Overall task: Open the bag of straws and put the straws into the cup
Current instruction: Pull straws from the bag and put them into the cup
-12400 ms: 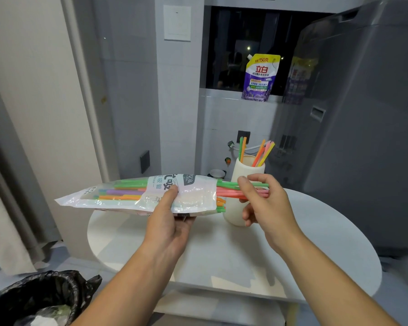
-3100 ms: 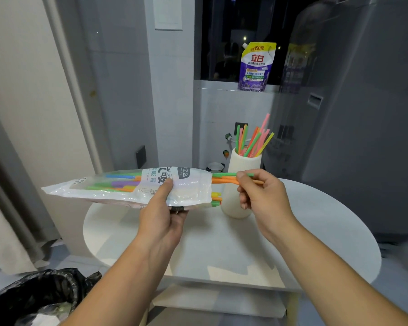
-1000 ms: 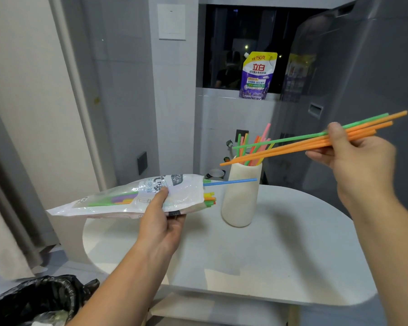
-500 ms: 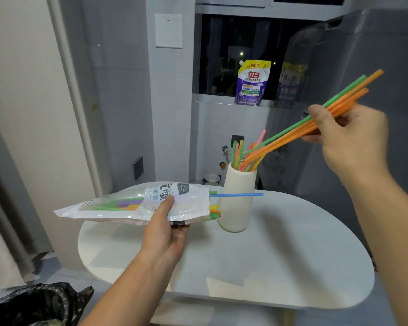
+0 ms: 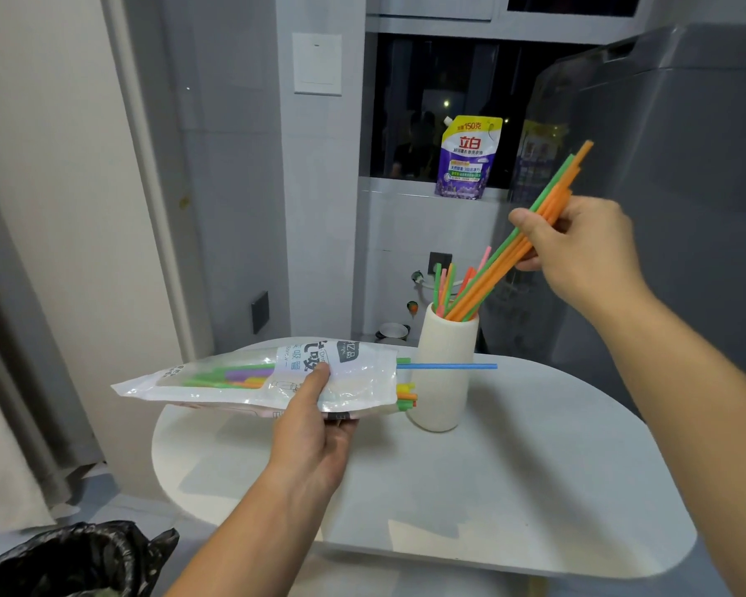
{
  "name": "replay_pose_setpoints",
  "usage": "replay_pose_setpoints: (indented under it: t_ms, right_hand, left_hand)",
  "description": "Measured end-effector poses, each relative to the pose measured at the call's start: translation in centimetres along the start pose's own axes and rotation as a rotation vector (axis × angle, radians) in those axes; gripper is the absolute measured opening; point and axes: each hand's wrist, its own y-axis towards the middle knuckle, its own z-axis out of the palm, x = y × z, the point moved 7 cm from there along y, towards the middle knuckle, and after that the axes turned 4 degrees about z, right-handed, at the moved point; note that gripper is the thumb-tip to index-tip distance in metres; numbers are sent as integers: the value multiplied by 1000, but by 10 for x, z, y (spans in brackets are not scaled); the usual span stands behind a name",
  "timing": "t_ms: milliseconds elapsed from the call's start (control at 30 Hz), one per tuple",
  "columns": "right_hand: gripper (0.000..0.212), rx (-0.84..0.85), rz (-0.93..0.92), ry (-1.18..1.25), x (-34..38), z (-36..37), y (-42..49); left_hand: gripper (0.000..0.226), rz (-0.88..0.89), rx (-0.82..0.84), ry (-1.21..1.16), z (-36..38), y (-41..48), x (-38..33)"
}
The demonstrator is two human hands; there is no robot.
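We note: purple detergent pouch (image 5: 468, 159) upright on window ledge (image 5: 405, 185); wall switch (image 5: 317, 63) above-left; black bin bag (image 5: 74, 562) on floor, btm-left; white round counter (image 5: 513, 489).

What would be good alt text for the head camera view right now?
A person's right hand lowers a bundle of orange and green plastic straws into a tall cream cup on a white oval table. The left hand holds an opened clear plastic bag of coloured straws level, one blue straw sticking out.
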Motion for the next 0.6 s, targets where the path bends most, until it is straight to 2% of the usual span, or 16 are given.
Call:
replay_pose_setpoints:
  t_ms: [333, 467, 600]
  right_hand:
    - [27, 169, 133, -52, -32, 55, 8]
    - [31, 169, 124, -85, -39, 64, 5]
    - [62, 101, 82, -69, -41, 58, 1]
  left_hand:
    - [41, -10, -7, 2, 1, 1, 1]
    - [41, -9, -10, -9, 1, 2, 1]
    - [42, -11, -11, -17, 1, 2, 0]
